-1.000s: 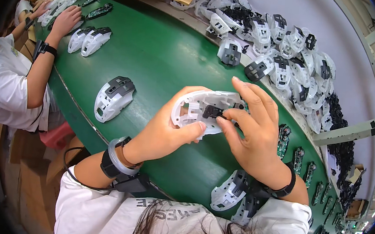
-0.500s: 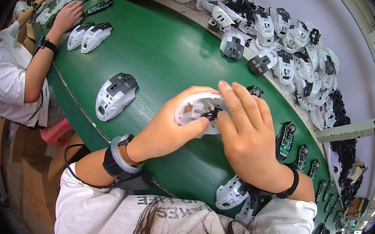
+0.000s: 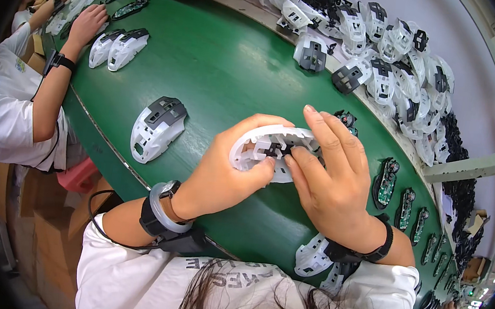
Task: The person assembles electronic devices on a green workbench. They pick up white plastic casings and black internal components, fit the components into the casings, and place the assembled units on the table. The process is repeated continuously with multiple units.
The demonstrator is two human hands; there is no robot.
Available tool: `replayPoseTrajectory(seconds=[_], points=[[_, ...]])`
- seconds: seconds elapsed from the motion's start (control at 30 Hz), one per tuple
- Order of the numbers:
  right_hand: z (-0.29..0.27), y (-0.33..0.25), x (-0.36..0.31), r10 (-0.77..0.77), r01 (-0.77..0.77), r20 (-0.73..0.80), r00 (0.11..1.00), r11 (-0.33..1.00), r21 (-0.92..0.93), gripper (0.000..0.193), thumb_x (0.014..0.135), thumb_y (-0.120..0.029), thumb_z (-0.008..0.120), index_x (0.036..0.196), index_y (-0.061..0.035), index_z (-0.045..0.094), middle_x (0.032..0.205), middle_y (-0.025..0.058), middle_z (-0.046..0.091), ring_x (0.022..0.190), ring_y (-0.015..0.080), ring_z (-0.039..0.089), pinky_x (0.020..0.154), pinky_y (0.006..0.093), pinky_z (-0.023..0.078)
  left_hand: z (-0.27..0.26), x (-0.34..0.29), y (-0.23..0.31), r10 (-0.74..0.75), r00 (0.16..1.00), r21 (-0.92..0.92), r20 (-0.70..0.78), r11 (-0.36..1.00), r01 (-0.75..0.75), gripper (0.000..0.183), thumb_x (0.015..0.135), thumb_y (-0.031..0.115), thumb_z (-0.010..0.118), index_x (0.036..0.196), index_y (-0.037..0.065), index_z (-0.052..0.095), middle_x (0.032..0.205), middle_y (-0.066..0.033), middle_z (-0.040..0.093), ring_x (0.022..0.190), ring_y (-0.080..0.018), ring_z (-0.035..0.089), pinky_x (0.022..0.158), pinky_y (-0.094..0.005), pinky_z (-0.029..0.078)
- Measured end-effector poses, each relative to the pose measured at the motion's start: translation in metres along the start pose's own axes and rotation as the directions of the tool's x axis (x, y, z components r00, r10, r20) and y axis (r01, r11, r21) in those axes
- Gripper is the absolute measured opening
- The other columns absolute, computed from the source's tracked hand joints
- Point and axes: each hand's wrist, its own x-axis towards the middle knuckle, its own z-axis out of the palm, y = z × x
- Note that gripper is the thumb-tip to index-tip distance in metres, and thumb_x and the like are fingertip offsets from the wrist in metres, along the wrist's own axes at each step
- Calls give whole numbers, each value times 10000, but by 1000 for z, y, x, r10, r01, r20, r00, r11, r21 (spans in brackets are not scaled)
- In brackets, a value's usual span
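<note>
Over the green table [image 3: 236, 82], both my hands hold a white plastic computer mouse shell [image 3: 259, 138], tilted so its hollow inside faces me. My left hand [image 3: 219, 172] grips its left end, thumb along the near rim. At the right end, my right hand [image 3: 337, 184] has its thumb and index finger reaching into the hollow, by a small black part [image 3: 276, 150]; its other fingers stretch over the far side. Whether the black part is pinched or only pressed is hidden. A shell with a dark grey top [image 3: 157, 129] lies left of my hands.
Circuit boards [image 3: 385, 182] line the right side. More shells lie by my right forearm [image 3: 313, 256] and at far left [image 3: 127, 49], near a co-worker's hand [image 3: 87, 23]. A heap of shells [image 3: 395, 79] and black parts [image 3: 457, 169] fills the back ledge, near a pale post [image 3: 472, 171].
The shell has tilted slightly, showing more of its inner ribs. My right hand has shifted a little right, its thumb and index finger still inside. The whole view has moved slightly.
</note>
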Motion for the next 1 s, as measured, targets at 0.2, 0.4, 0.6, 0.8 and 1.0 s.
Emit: replayPoseTrajectory(seconds=[0.2, 0.4, 0.6, 0.8, 1.0], points=[[-11, 4, -6, 62, -83, 190, 980, 991, 107, 187, 742, -133, 671, 909, -58, 633, 1342, 193, 462, 1199, 342, 473, 887, 479, 415, -5, 5, -15, 82, 996, 89, -43, 993, -78, 393, 792, 18, 531, 1185, 3, 528, 1022, -42, 601, 850, -74, 575, 637, -215, 511], [-1, 7, -1, -216, 218, 39, 976, 974, -56, 260, 781, -202, 606, 1015, -90, 601, 1394, 149, 433, 1246, 305, 450, 929, 477, 398, -4, 3, -3, -135, 991, -63, -22, 989, 133, 393, 796, -17, 500, 1186, 4, 538, 969, -17, 609, 744, -56, 561, 580, -205, 477], [-1, -2, 0, -159, 175, 143, 977, 979, -106, 291, 791, -238, 583, 1006, -43, 586, 1401, 165, 428, 1314, 290, 396, 962, 514, 369, -6, 3, 0, -153, 988, 18, 15, 988, 152, 406, 805, 15, 539, 1211, 6, 527, 931, -19, 618, 732, -64, 578, 572, -208, 488], [-20, 32, -2, -262, 266, -49, 964, 946, 183, 217, 779, -180, 617, 956, -54, 611, 1151, 114, 590, 1146, 271, 516, 933, 435, 376, -15, -14, -5, 296, 953, 500, 70, 816, -290, 456, 754, 3, 608, 1204, 14, 535, 931, -103, 655, 781, -219, 641, 729, -283, 529], [83, 191, 76, 263, -141, 214, 941, 877, -459, 252, 828, -132, 548, 1059, -111, 647, 961, 117, 669, 943, 292, 616, 839, 436, 440, 21, -27, -16, -128, 790, 716, 599, 528, -457, 898, 667, 185, 791, 1426, 127, 315, 1487, -259, 162, 1335, -438, 279, 1044, -468, 320]])
